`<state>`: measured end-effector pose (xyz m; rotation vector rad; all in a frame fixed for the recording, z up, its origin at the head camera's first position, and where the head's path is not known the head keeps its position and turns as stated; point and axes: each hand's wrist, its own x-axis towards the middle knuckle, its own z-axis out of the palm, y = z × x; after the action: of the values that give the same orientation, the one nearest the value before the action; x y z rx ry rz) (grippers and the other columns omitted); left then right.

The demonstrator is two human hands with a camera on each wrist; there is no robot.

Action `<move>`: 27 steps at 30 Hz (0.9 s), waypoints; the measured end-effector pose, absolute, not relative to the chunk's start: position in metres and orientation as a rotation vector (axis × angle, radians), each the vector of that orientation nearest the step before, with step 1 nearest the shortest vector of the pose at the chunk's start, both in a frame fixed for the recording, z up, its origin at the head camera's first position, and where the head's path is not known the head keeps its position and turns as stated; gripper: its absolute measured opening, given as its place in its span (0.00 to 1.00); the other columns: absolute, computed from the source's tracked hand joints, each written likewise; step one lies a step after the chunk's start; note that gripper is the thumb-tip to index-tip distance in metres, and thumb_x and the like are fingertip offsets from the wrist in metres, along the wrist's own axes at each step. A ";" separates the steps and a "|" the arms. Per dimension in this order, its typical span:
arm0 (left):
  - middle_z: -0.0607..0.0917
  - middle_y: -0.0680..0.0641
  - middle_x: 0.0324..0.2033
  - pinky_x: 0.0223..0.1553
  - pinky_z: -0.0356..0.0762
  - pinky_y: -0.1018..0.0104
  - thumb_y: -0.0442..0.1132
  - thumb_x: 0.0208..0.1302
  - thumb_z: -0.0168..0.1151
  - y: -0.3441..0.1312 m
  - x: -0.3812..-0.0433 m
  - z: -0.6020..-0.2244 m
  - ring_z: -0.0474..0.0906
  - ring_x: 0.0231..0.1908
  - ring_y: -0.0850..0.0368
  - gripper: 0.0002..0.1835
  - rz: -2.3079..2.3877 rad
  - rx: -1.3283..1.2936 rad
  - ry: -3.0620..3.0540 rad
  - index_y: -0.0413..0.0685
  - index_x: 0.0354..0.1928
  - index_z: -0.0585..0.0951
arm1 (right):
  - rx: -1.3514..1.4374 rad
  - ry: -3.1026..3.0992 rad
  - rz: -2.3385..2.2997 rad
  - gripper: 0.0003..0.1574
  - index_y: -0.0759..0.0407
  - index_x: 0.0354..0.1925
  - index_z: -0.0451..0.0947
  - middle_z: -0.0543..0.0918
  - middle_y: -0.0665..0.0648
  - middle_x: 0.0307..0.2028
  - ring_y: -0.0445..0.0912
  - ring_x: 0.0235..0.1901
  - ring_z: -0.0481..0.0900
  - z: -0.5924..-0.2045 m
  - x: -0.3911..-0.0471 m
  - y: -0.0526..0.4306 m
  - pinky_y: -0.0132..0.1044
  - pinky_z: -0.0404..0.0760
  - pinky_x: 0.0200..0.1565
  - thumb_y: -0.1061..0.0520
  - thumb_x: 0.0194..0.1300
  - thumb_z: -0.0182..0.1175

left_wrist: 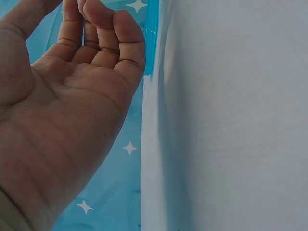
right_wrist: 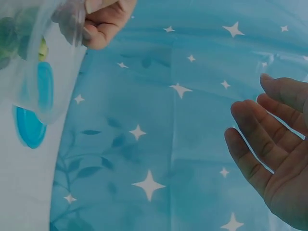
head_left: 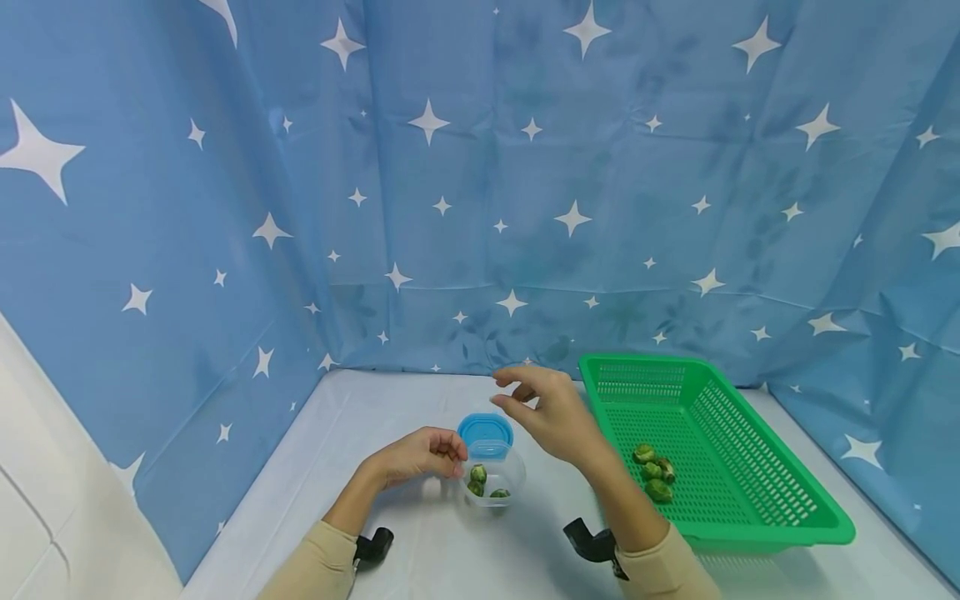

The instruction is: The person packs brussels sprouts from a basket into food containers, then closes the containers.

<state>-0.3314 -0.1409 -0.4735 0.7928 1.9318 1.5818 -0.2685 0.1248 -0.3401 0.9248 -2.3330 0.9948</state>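
My left hand (head_left: 423,454) pinches the left rim of a clear plastic container (head_left: 510,473) on the table; the right wrist view shows its thumb and fingers at the container wall. Brussels sprouts (head_left: 477,476) lie inside the container. Behind it is a blue lid (head_left: 485,428), also partly seen in the right wrist view. My right hand (head_left: 553,410) hovers above and to the right of the container, thumb and fingers apart, with nothing between them. More Brussels sprouts (head_left: 658,490) sit in a green basket (head_left: 750,454) at the right. The left wrist view shows my left palm (left_wrist: 72,106), not the container.
A white cloth covers the table (head_left: 450,554). Blue curtains (head_left: 465,242) with white stars hang behind and at both sides. The basket's raised rim stands just right of my right forearm (head_left: 626,500).
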 end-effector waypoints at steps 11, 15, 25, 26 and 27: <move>0.84 0.46 0.40 0.45 0.79 0.63 0.34 0.66 0.70 -0.141 -0.331 -0.473 0.82 0.41 0.56 0.23 1.589 0.788 1.932 0.22 0.54 0.75 | 0.938 -2.320 0.848 0.19 0.54 0.56 0.86 0.89 0.53 0.50 0.39 0.35 0.88 -0.314 -0.266 0.137 0.34 0.87 0.39 0.57 0.67 0.72; 0.84 0.47 0.40 0.45 0.80 0.62 0.33 0.66 0.69 -0.141 -0.333 -0.475 0.82 0.41 0.54 0.22 1.591 0.781 1.931 0.23 0.54 0.76 | 0.914 -2.355 0.848 0.20 0.52 0.57 0.85 0.89 0.52 0.52 0.39 0.36 0.88 -0.305 -0.267 0.145 0.36 0.86 0.39 0.57 0.67 0.72; 0.84 0.47 0.39 0.45 0.79 0.62 0.33 0.64 0.70 -0.141 -0.332 -0.475 0.82 0.40 0.56 0.22 1.591 0.767 1.947 0.24 0.54 0.76 | 0.835 -2.438 0.856 0.20 0.52 0.59 0.85 0.88 0.53 0.54 0.42 0.37 0.88 -0.296 -0.280 0.175 0.40 0.86 0.40 0.57 0.69 0.70; 0.84 0.47 0.39 0.45 0.79 0.62 0.33 0.64 0.70 -0.141 -0.332 -0.475 0.82 0.40 0.56 0.22 1.591 0.766 1.947 0.24 0.54 0.76 | 0.832 -2.439 0.853 0.20 0.53 0.59 0.85 0.88 0.54 0.54 0.42 0.37 0.88 -0.296 -0.282 0.178 0.40 0.86 0.40 0.57 0.69 0.70; 0.84 0.47 0.39 0.45 0.79 0.62 0.33 0.64 0.70 -0.141 -0.332 -0.474 0.82 0.40 0.56 0.22 1.590 0.766 1.948 0.24 0.54 0.76 | 0.828 -2.442 0.854 0.20 0.53 0.59 0.85 0.88 0.54 0.54 0.42 0.37 0.88 -0.296 -0.283 0.180 0.39 0.86 0.40 0.57 0.69 0.70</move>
<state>-0.3317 -0.1412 -0.4745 0.7663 1.9478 1.5904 -0.2830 0.1803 -0.2965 0.8283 -2.4422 0.8536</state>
